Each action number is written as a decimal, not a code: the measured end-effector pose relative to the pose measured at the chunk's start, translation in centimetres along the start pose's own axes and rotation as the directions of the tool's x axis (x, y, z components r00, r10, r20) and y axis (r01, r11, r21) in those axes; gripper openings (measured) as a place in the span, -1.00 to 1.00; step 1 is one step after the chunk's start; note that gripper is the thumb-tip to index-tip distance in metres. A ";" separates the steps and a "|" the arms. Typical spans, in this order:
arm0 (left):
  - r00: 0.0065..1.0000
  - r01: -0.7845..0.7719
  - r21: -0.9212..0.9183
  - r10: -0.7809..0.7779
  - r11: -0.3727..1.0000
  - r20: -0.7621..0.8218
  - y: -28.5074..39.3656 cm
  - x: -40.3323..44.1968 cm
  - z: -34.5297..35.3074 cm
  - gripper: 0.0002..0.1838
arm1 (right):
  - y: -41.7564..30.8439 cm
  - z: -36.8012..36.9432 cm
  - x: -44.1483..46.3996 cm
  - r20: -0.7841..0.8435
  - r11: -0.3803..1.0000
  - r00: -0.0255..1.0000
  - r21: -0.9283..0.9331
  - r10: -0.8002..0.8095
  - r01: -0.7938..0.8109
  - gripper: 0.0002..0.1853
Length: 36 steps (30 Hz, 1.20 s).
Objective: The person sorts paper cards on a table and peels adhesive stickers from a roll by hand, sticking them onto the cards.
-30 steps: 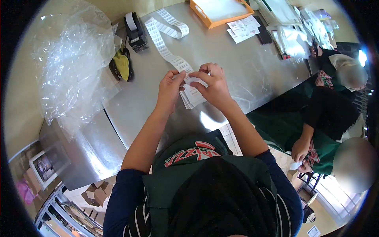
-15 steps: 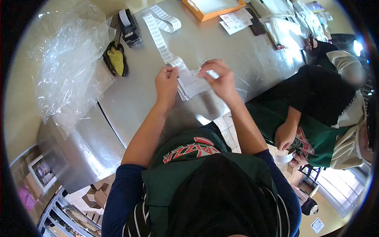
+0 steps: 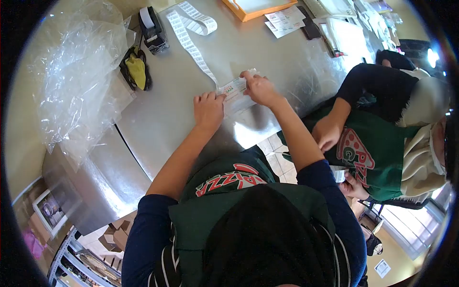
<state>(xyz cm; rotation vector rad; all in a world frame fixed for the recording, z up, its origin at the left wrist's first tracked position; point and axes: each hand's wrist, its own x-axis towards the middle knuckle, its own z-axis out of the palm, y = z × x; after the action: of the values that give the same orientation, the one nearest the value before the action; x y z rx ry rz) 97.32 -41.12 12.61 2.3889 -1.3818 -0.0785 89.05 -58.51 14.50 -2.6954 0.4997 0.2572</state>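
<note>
My left hand (image 3: 209, 111) rests at the left end of a printed paper slip (image 3: 234, 94), its fingers bent together at the edge. At the slip's right end, my right hand (image 3: 260, 89) presses down with its fingertips. Whether either hand pinches the paper is hard to make out. A long strip of printed labels (image 3: 190, 46) curls across the metal table (image 3: 167, 115) and ends beside my left fingers. Behind it to the left stands a black tape dispenser (image 3: 153, 31).
Clear plastic bags (image 3: 79, 81) and a black and yellow pouch (image 3: 137, 68) lie left. An orange tray (image 3: 260, 12), slips (image 3: 285, 21) and a dark phone (image 3: 309, 24) are at the back. A co-worker's hand (image 3: 329, 132) is at the right edge.
Both hands have moved apart onto the slip's ends, and the slip now lies lengthwise between them. The label strip has straightened. The co-worker has leaned nearer, one arm extended towards the table.
</note>
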 end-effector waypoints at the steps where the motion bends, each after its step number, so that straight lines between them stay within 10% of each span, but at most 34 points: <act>1: 1.000 -0.001 -0.004 0.001 1.000 -0.005 -0.1 -0.1 0.1 -0.78 | -0.4 0.2 0.1 -0.007 0.987 1.000 -0.161 0.030 -0.030 -0.47; 5: 0.999 0.014 -0.022 -0.013 1.000 0.034 -0.5 0.1 0.0 -0.79 | -1.2 -0.2 0.1 -0.249 0.909 0.958 -0.350 0.144 -0.228 -0.34; 7: 0.992 0.085 -0.172 -0.099 0.981 -0.077 -0.8 0.0 -0.4 -0.79 | 0.1 -0.3 -0.6 -0.355 0.888 0.856 -0.126 0.376 -0.442 -0.29; 10: 0.952 0.232 -0.333 -0.283 0.914 -0.112 -2.4 -0.4 -1.2 -0.79 | 1.9 0.6 -1.4 -0.163 0.838 0.846 0.319 0.508 -0.442 -0.43; 20: 0.924 0.361 -0.362 -0.382 0.859 0.014 -2.4 -1.5 -1.9 -0.79 | 3.1 -2.2 -3.4 -0.142 0.682 0.734 0.516 0.664 -0.517 -0.53; 25: 0.918 0.382 -0.390 -0.394 0.838 0.052 -2.3 -1.5 -2.4 -0.77 | 11.0 -5.5 -4.8 -0.322 0.713 0.640 0.408 0.697 -0.571 -0.53; 27: 0.922 0.373 -0.395 -0.382 0.839 0.059 -2.4 -1.6 -2.5 -0.76 | 13.2 -6.6 -5.4 -0.470 0.621 0.458 0.285 0.755 -0.730 -0.60; 30: 0.923 0.373 -0.410 -0.379 0.832 0.069 -2.4 -1.6 -2.7 -0.75 | 16.5 -6.9 -5.0 -0.347 0.478 0.367 0.328 0.863 -0.815 -0.63; 34: 0.925 0.353 -0.437 -0.378 0.827 0.034 -2.5 -1.3 -3.0 -0.76 | 18.1 -7.2 -5.5 -0.321 0.480 0.397 0.243 0.860 -0.843 -0.68; 36: 0.919 0.366 -0.443 -0.392 0.818 0.036 -2.6 -1.4 -3.3 -0.76 | 17.8 -6.6 -5.6 -0.657 0.536 0.475 -0.126 0.585 -0.835 -0.68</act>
<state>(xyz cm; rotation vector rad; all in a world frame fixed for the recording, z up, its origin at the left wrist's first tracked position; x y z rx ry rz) 99.53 -37.84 14.62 2.2083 -0.7347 -0.3869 77.88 -74.75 15.87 -2.7321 2.0523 -0.2525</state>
